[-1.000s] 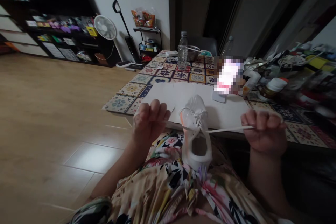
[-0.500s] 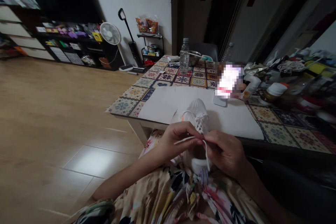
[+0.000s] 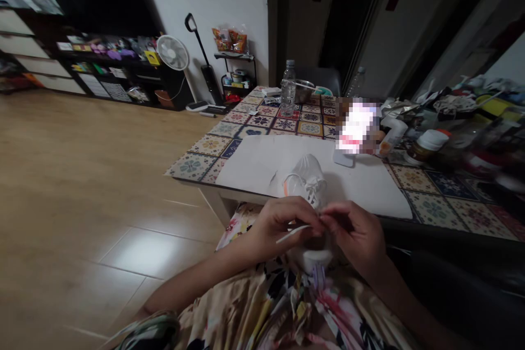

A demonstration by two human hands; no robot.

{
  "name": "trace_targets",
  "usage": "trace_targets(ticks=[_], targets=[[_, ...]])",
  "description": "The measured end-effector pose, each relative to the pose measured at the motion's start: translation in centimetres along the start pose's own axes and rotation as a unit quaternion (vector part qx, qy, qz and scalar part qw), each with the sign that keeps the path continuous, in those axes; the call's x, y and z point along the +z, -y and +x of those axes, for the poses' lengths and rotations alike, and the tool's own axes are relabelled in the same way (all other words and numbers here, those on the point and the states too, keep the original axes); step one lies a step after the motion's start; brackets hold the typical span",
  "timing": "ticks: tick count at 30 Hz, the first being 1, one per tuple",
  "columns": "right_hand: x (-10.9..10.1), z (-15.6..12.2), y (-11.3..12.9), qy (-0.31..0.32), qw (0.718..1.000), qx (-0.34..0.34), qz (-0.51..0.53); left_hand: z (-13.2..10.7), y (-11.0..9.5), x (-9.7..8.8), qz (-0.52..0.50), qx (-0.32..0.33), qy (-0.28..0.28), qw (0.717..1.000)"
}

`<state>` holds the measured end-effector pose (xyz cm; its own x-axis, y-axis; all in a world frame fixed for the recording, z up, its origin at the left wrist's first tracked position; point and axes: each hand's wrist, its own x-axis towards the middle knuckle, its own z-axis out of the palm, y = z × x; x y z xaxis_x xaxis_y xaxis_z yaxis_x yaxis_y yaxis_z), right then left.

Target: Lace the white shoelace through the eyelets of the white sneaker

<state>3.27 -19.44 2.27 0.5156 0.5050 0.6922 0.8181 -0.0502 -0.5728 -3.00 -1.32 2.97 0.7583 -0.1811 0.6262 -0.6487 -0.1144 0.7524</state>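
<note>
A white lace-up sneaker (image 3: 305,172) points away from me, its toe over the white sheet and its heel close to my lap. Above its opening, my left hand (image 3: 283,224) pinches a white shoelace (image 3: 292,233), whose end sticks out to the left past the thumb. My right hand (image 3: 356,232) meets it fingertip to fingertip, thumb and forefinger closed on the lace. Where the two hands meet, the lace is mostly hidden by the fingers. Lacing shows crossed over the tongue just beyond them.
The white sheet (image 3: 254,164) covers part of a patterned tabletop (image 3: 197,164). A phone with a blurred screen (image 3: 356,128) stands on it. Behind are a clear bottle (image 3: 288,90) and a metal bowl (image 3: 303,92). Jars and clutter (image 3: 430,145) crowd the right side.
Both hands have shifted slightly, and the fingertips have regrouped. The lace end that hung down beside my right fingers no longer shows. The left lace end sits a little lower.
</note>
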Motion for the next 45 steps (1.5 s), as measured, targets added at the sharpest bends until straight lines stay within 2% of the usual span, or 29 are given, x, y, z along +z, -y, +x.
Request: trace_targets(ticks=[3, 7, 11, 14, 18, 21, 24, 27, 30, 32, 35, 37, 40, 42, 45], targets=[[-0.1, 0.4, 0.1, 0.067, 0.997, -0.040, 0.026, 0.0, 0.1, -0.2, 0.033, 0.025, -0.029, 0.999], [0.0, 0.9, 0.2, 0.076, 0.994, -0.068, 0.032, -0.1, 0.3, -0.3, 0.054, 0.038, -0.058, 0.996], [0.3, 0.9, 0.0, 0.045, 0.993, -0.108, 0.000, 0.0, 0.1, -0.1, 0.041, -0.036, -0.071, 0.996], [0.1, 0.5, -0.4, 0.018, 0.985, -0.158, -0.064, 0.1, 0.0, 0.1, -0.004, -0.101, -0.085, 0.991], [-0.2, -0.1, -0.5, 0.031, 0.973, -0.198, -0.118, 0.2, 0.2, 0.1, -0.057, -0.153, -0.075, 0.984], [-0.1, -0.1, -0.7, 0.013, 0.986, -0.153, -0.061, 0.3, 0.9, 0.0, -0.066, -0.179, -0.085, 0.978], [0.1, 0.4, -1.2, -0.057, 0.993, -0.067, 0.082, 0.6, 2.0, -0.3, -0.147, -0.202, -0.151, 0.956], [-0.2, 1.2, -2.2, -0.118, 0.964, 0.017, 0.239, 1.2, 3.1, -1.0, -0.311, -0.191, -0.236, 0.901], [-1.6, 1.9, -3.5, -0.106, 0.929, 0.080, 0.345, 1.7, 3.5, -2.6, -0.430, -0.162, -0.262, 0.849], [-2.9, 2.1, -4.5, -0.088, 0.919, 0.095, 0.372, 1.7, 3.6, -4.0, -0.450, -0.161, -0.241, 0.845], [-4.5, 1.7, -6.1, -0.025, 0.929, 0.078, 0.362, 1.4, 3.7, -5.7, -0.392, -0.207, -0.184, 0.877], [-5.0, 1.3, -6.9, 0.049, 0.933, 0.069, 0.351, 1.1, 3.9, -6.2, -0.334, -0.240, -0.138, 0.901], [-4.9, 1.0, -7.0, 0.128, 0.933, 0.092, 0.322, 0.9, 3.9, -5.9, -0.242, -0.271, -0.056, 0.930], [-4.4, 1.2, -6.4, 0.149, 0.938, 0.115, 0.290, 0.9, 3.7, -5.5, -0.152, -0.289, -0.004, 0.945], [-3.9, 1.7, -5.1, 0.189, 0.956, 0.117, 0.192, 1.0, 2.9, -5.0, 0.006, -0.289, 0.044, 0.956]])
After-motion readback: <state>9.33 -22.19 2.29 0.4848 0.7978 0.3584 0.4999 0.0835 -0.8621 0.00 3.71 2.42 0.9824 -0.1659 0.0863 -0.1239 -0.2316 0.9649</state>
